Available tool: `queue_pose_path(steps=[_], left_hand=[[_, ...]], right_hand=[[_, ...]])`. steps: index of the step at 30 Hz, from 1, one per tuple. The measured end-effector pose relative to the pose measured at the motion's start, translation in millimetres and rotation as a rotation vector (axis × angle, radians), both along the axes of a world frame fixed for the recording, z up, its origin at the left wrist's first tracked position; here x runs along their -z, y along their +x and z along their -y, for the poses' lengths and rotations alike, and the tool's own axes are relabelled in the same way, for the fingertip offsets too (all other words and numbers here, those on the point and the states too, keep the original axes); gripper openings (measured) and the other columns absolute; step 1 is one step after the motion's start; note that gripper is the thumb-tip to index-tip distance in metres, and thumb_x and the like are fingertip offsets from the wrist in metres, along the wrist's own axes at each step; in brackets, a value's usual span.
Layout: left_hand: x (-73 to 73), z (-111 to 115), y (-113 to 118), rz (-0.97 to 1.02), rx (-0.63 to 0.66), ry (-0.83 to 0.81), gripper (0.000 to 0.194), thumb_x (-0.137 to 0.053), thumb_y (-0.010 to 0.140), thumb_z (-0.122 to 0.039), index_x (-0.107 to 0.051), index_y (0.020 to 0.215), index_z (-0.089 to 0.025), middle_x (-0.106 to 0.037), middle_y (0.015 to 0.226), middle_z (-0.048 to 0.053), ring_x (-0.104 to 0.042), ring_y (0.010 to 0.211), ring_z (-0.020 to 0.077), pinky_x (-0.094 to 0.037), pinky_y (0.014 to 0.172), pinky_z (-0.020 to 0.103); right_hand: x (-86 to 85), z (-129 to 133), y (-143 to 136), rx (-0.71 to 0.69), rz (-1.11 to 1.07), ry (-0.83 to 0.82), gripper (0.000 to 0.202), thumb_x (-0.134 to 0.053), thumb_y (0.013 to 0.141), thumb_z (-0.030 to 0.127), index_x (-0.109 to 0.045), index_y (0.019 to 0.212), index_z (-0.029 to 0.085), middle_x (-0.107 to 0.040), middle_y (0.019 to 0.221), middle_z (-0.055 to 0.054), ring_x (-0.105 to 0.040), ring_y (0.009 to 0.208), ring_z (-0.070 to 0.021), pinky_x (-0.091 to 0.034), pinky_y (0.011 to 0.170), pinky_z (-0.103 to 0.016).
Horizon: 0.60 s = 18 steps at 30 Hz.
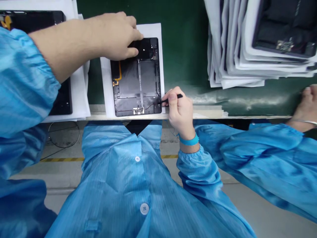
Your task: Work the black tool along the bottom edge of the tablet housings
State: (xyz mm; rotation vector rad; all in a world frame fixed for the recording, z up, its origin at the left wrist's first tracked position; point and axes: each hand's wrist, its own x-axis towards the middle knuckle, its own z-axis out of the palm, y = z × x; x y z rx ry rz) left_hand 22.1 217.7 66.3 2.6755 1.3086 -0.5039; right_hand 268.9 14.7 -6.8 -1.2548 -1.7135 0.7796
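Observation:
In the head view an opened tablet housing point(128, 79) lies on a white sheet point(107, 86) at the table's front edge. Inside it show a pale ribbon cable point(139, 79), an orange flex cable point(120, 72) and a small circuit board point(138, 111) at the near edge. My left hand point(119, 36) lies over the housing's far left corner, thumb and forefinger apart. Pinched in my right hand point(178, 107) is a thin black stick-like tool point(173, 98). Its tip is at the near right corner, by a thin dark wire; whether they touch I cannot tell.
Another tablet housing point(64, 99) on white sheets lies at the left, partly under my arm. At the far right a tablet housing point(272, 29) tops a stack of white sheets point(230, 59). A co-worker's hand point(307, 104) rests at the right table edge.

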Motion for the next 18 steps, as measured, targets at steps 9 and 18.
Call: queue_pose_path(steps=[9, 18], left_hand=[[-22.4, -7, -17, 0.05, -0.187, 0.011, 0.061, -0.07, 0.111, -0.026, -0.056, 0.165, 0.0, -0.061, 0.158, 0.029, -0.063, 0.149, 0.0484, -0.052, 0.126, 0.06], [-30.2, -17, -31, 0.034, -0.336, -0.207, 0.026, -0.071, 0.102, -0.029, -0.085, 0.118, -0.015, -0.079, 0.105, 0.008, -0.066, 0.09, 0.0206, -0.05, 0.088, 0.032]], right_hand=[[-18.9, 56, -11, 0.152, -0.666, -0.145, 0.05, -0.063, 0.113, 0.06, -0.068, 0.078, 0.025, -0.06, 0.071, 0.001, -0.06, 0.069, -0.0175, -0.048, 0.069, -0.032], [4.9, 103, -66, 0.025, -0.949, -0.828, 0.051, -0.076, 0.098, 0.077, -0.088, 0.108, 0.03, -0.086, 0.13, -0.007, -0.078, 0.125, -0.0254, -0.06, 0.112, -0.04]])
